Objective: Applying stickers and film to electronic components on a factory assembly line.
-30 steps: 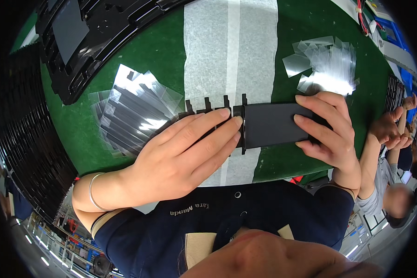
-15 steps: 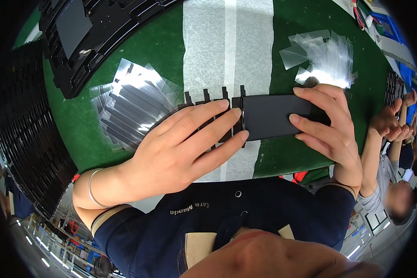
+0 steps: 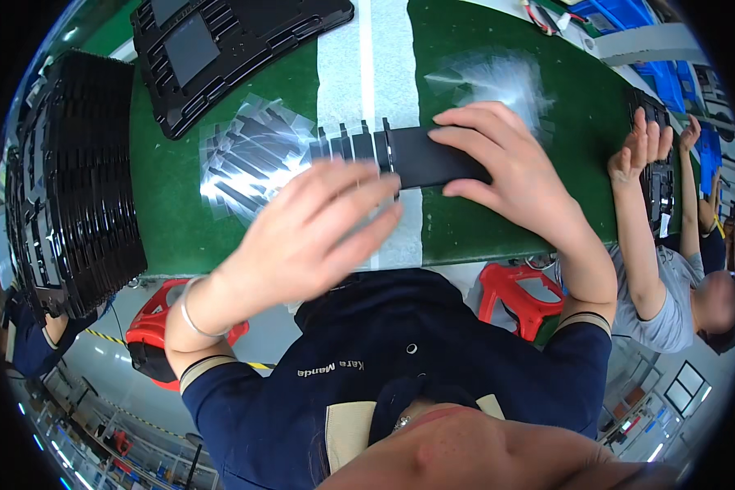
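A flat black rectangular plate [image 3: 420, 159] lies across the white paper strip [image 3: 339, 61] on the green table. My right hand [image 3: 502, 159] spans its right end, fingers along the far edge and thumb at the near edge. Along the plate's left side, several narrow black strips with small tabs [image 3: 355, 147] lie in a row. My left hand [image 3: 314, 224], blurred by motion, is over the near ends of these strips with fingers stretched out and apart; nothing shows in it. To the left is a fanned pile of clear films with dark strips [image 3: 253, 151].
Clear film sheets [image 3: 506, 86] lie beyond my right hand. A black moulded tray [image 3: 237, 45] holding a dark plate stands far left, beside a tall stack of black trays [image 3: 77, 188]. Red stools [image 3: 514, 298] stand below the table edge. A co-worker's hands [image 3: 641, 151] are at the right.
The view has shifted, showing more floor and stools. My left fingers have come off the plate's left edge and drawn back toward me. My right thumb now sits at the plate's near edge.
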Available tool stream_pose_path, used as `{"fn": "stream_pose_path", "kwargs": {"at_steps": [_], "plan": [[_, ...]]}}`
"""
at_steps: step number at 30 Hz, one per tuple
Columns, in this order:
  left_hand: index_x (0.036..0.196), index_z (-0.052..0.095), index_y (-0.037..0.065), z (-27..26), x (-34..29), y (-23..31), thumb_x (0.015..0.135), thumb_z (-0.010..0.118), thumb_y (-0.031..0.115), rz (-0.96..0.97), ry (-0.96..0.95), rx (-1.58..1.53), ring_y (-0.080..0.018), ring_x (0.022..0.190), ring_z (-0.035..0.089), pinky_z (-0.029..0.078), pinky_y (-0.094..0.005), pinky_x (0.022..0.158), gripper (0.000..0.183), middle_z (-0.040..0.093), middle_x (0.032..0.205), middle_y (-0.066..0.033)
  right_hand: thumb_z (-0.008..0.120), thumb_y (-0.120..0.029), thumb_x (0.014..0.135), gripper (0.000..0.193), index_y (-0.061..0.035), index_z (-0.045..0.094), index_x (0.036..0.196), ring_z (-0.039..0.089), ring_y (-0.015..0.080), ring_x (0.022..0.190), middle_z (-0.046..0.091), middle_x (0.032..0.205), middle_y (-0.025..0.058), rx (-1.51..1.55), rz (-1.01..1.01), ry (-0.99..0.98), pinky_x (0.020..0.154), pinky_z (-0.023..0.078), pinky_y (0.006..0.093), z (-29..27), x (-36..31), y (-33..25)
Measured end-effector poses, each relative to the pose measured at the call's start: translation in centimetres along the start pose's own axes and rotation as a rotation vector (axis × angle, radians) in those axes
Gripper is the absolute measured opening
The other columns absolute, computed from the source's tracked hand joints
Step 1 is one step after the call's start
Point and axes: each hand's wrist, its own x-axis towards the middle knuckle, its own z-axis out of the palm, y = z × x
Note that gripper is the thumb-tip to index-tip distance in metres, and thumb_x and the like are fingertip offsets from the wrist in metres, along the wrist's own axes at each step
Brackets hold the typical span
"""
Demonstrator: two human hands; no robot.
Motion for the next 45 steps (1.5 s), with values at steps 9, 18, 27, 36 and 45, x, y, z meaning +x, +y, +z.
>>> {"fn": "stream_pose_path", "kwargs": {"at_steps": [9,18,27,36,45], "plan": [[0.095,0.06,-0.001,2.9,-1.9,4.4,0.067,0.065,0.001,-0.293,0.222,-0.4,-0.0314,0.091,0.059,0.048,-0.0376,0.077,0.029,0.059,0.101,-0.0143,0.071,-0.012,0.067,0.035,-0.0004,0.056,0.096,0.056,0.0311,0.079,0.057,0.087,0.0132,0.079,0.066,-0.19,0.07,0.044,0.037,-0.8,2.6,-0.7],[0.102,0.057,-0.01,4.4,-1.1,5.5,0.076,0.065,0.004,-0.657,0.665,-1.035,-0.0203,0.096,0.051,0.043,-0.0283,0.081,0.031,0.047,0.114,-0.0154,0.067,-0.007,0.075,0.03,-0.0002,0.052,0.1,0.05,0.0097,0.061,0.053,0.072,0.0038,0.873,0.159,0.176,0.055,0.043,0.0253,0.7,-1.2,-5.8],[0.092,0.059,-0.011,5.1,-1.7,6.7,0.078,0.062,-0.001,-0.564,0.735,-1.118,-0.0106,0.079,0.054,0.043,-0.0169,0.063,0.017,0.052,0.106,-0.0163,0.069,-0.007,0.072,0.029,-0.0002,0.053,0.095,0.054,0.0106,0.063,0.057,0.078,0.0069,1.002,0.163,0.343,0.056,0.041,0.0232,1.4,-2.6,-7.7],[0.091,0.061,-0.01,4.6,-1.6,7.6,0.076,0.063,0.001,-0.624,0.724,-1.112,-0.0187,0.092,0.052,0.044,-0.0251,0.074,0.019,0.055,0.106,-0.0185,0.057,-0.008,0.083,0.011,0.0008,0.056,0.076,0.043,0.0082,0.056,0.051,0.063,0.0019,0.968,0.222,0.423,0.051,0.034,0.0226,0.4,-2.2,-7.1],[0.095,0.061,-0.009,4.4,-1.7,7.4,0.075,0.065,0.001,-0.552,0.72,-0.929,-0.0217,0.089,0.052,0.043,-0.0289,0.076,0.024,0.057,0.099,-0.0177,0.06,-0.007,0.082,0.016,-0.0004,0.054,0.069,0.04,0.0075,0.054,0.051,0.061,0.001,0.916,0.228,0.394,0.049,0.032,0.0227,0.7,-1.8,-6.5]]}}
